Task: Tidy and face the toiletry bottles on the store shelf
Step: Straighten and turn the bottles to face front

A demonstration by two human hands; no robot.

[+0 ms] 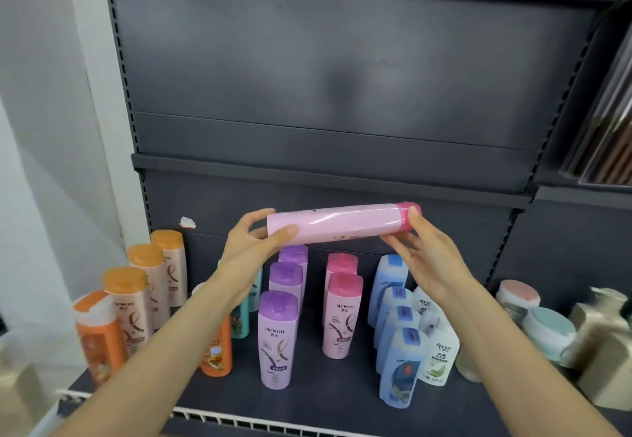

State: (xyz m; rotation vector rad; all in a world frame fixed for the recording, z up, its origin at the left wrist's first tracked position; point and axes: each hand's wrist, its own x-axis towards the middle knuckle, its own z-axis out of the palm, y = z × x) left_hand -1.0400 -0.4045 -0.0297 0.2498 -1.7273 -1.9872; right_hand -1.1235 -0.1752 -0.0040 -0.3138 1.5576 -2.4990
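Person is holding a pink bottle [337, 223] sideways in the air, above the rows standing on the dark shelf [307, 399]. Left hand [253, 245] is gripping the base end, thumb across the front, fingers curled behind. Right hand [420, 252] is pinching the darker pink cap end, thumb on the cap, fingers underneath. Bottle is lying near level, cap end slightly higher, label partly turned away. Body looks like glossy smooth plastic, rounded; contents not visible.

Everything below is sitting relative to that held bottle:
- Directly under it: two pink bottles [342, 317] in a file, flat-oval bodies, domed pink caps, upright, labels facing out.
- Under its base end: three purple bottles [277, 337] in a file, same shape, front one facing out.
- Under and right of its cap end: a file of blue bottles [398, 365], translucent, front one tilting slightly.
- Just right of the blue file: white bottles [439, 354] with green print.
- Further right: round tubs [547, 330], blurred.
- Well left: orange-capped cream bottles [136, 300] in a diagonal row, an orange bottle [99, 337] at the front.
- Behind the left forearm: another orange bottle [217, 351] and a teal bottle [244, 313], mostly hidden.

White wire rail [239, 421] is running along the shelf's front edge.
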